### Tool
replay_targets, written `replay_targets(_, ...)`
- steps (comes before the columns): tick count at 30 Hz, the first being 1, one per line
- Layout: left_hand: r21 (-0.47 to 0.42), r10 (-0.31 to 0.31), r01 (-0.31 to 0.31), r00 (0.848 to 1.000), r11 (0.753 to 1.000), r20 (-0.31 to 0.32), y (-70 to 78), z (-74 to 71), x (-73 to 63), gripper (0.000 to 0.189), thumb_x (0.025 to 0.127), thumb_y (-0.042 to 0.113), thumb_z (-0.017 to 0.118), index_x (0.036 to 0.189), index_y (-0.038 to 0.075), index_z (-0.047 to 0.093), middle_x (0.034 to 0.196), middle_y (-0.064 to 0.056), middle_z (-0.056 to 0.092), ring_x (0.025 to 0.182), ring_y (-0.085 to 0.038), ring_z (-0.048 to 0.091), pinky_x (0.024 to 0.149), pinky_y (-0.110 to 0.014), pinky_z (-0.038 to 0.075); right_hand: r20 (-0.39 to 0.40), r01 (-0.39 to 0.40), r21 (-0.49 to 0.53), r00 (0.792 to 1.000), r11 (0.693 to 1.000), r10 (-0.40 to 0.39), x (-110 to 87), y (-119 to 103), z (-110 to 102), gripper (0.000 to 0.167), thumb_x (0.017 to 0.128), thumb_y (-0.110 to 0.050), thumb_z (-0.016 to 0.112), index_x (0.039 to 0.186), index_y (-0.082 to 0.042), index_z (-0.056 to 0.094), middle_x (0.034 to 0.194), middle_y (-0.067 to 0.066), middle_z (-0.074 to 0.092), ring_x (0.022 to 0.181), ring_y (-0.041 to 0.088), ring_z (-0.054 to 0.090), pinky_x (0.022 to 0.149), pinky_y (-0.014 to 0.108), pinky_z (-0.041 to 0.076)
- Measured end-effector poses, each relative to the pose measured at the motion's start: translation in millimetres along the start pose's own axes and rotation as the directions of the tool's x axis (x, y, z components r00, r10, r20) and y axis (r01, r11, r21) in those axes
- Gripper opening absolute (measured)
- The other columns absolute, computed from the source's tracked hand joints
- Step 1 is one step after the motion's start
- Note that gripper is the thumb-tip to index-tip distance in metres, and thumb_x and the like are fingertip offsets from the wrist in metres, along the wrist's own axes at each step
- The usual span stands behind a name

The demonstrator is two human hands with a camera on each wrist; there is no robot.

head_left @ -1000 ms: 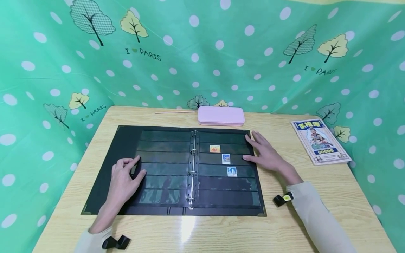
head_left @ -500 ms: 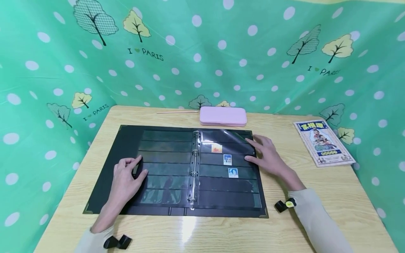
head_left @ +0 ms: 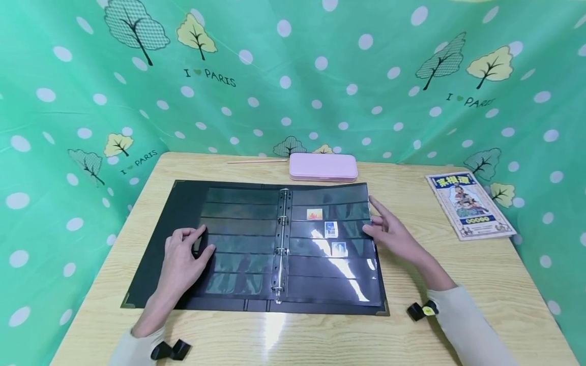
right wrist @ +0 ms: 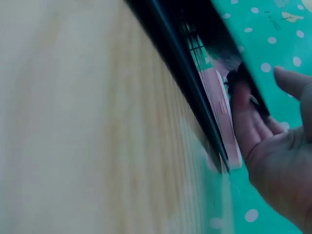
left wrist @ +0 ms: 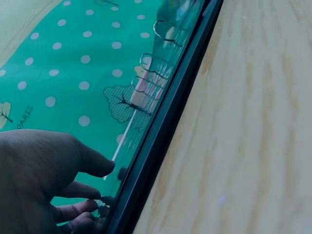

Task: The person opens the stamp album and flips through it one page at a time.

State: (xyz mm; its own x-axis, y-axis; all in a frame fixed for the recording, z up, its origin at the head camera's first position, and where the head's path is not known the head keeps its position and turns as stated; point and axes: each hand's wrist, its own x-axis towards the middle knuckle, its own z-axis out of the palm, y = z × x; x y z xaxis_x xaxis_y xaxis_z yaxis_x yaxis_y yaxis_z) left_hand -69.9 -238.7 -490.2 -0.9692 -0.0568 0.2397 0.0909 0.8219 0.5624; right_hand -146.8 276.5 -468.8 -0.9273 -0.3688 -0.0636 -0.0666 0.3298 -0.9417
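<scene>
A black ring-binder stamp album (head_left: 151, 254) lies open in the head view, with clear-strip pages on both sides of its metal rings (head_left: 282, 236). Three small stamps (head_left: 314, 214) sit in strips of the right-hand page (head_left: 329, 284), whose outer edge is raised. At that edge is my right hand (head_left: 392, 235); in the right wrist view its fingers (right wrist: 246, 119) reach under the page, while the thumb stands apart from it. My left hand (head_left: 180, 256) rests at the left page's outer edge, fingers loosely bent, with nothing visible in its grasp.
A pink pencil case (head_left: 323, 167) lies behind the album, with a thin stick-like tool (head_left: 257, 161) to its left. On the far right of the wooden table (head_left: 320, 340) is an illustrated booklet (head_left: 469, 206). Green polka-dot cloth (head_left: 256, 66) hangs behind and along the sides.
The right page's outer edge has come up, after its top corner began to curl half a second ago. My right hand has shifted slightly rightward, fingers under the edge. The left hand stays put.
</scene>
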Motion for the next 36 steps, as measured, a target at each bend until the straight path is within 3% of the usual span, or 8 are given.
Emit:
replay_targets(6,-0.023,0.009,-0.009,1.000,1.000,-0.009,7.5,-4.6,-0.5,0.048,0.098,0.008,0.083,0.141,-0.006,0.071,0.133,-0.033,0.059,0.124,-0.054,0.049,0.101,-0.068,0.041,0.011,0.131,0.088,0.991,0.987,-0.133,-24.0,-8,-3,0.060,0.116,-0.002,0.051,0.171,0.007,0.029,0.118,0.003,0.078,0.068,0.020,0.071,0.063,0.037,0.064)
replay_targets(9,-0.045,0.028,-0.029,0.999,0.999,-0.026,15.2,-6.2,0.6,0.044,0.098,0.007,0.083,0.139,-0.005,0.073,0.135,-0.031,0.059,0.127,-0.052,0.051,0.103,-0.068,0.042,-0.004,0.196,0.115,0.980,0.974,-0.197,-33.8,-11,0,0.052,0.117,0.000,0.046,0.169,0.003,0.040,0.123,-0.001,0.076,0.076,0.016,0.072,0.065,0.035,0.064)
replay_targets(14,-0.086,0.086,-0.089,0.996,0.992,-0.029,36.2,-5.7,2.3,0.040,0.098,0.005,0.082,0.136,-0.002,0.075,0.136,-0.025,0.060,0.128,-0.047,0.055,0.101,-0.065,0.048,-0.034,0.263,0.112,0.965,0.958,-0.261,-47.0,-20,13,0.053,0.116,0.004,0.045,0.168,-0.004,0.046,0.144,-0.008,0.067,0.105,0.008,0.071,0.075,0.030,0.064)
replay_targets(20,-0.124,0.202,-0.208,0.978,0.970,-0.056,65.8,-3.7,4.6,0.039,0.095,0.000,0.084,0.134,0.002,0.078,0.136,-0.018,0.062,0.121,-0.036,0.061,0.091,-0.053,0.054,-0.004,0.318,0.075,0.948,0.945,-0.318,-58.3,-36,34,0.058,0.112,0.009,0.044,0.169,0.001,0.040,0.166,-0.012,0.051,0.137,0.005,0.057,0.103,0.020,0.054)
replay_targets(24,-0.163,0.286,-0.296,0.955,0.941,-0.081,83.0,-3.1,6.2,0.041,0.094,-0.001,0.085,0.134,0.006,0.078,0.135,-0.013,0.065,0.116,-0.031,0.066,0.087,-0.047,0.057,0.050,0.352,0.095,0.933,0.931,-0.358,-61.2,-45,46,0.060,0.111,0.010,0.043,0.170,-0.001,0.040,0.171,-0.009,0.046,0.145,0.008,0.051,0.113,0.021,0.048)
replay_targets(27,-0.263,0.311,-0.315,0.949,0.912,-0.060,95.2,-2.2,5.6,0.041,0.095,-0.002,0.084,0.135,0.008,0.078,0.133,-0.009,0.068,0.107,-0.028,0.072,0.083,-0.042,0.062,0.102,0.394,0.125,0.908,0.911,-0.407,-61.5,-49,54,0.057,0.113,0.005,0.043,0.169,0.000,0.041,0.173,-0.001,0.044,0.151,0.012,0.047,0.116,0.027,0.046)
replay_targets(31,-0.455,0.285,-0.240,0.958,0.857,0.031,111.5,-0.8,2.9,0.038,0.100,0.001,0.080,0.137,0.009,0.076,0.124,-0.004,0.074,0.101,-0.021,0.074,0.082,-0.033,0.065,0.171,0.424,0.141,0.880,0.895,-0.444,-61.6,-53,66,0.052,0.119,-0.010,0.037,0.169,0.001,0.041,0.176,0.010,0.040,0.158,0.017,0.040,0.123,0.035,0.040)
replay_targets(36,-0.609,0.269,-0.146,0.956,0.779,0.116,129.8,-0.2,-2.5,0.052,0.103,0.006,0.078,0.153,0.011,0.063,0.123,-0.006,0.075,0.108,-0.017,0.074,0.088,-0.029,0.063,0.237,0.377,0.131,0.886,0.917,-0.398,-62.3,-61,80,0.055,0.120,-0.019,0.029,0.171,-0.006,0.041,0.179,0.012,0.036,0.164,0.021,0.033,0.128,0.049,0.026)
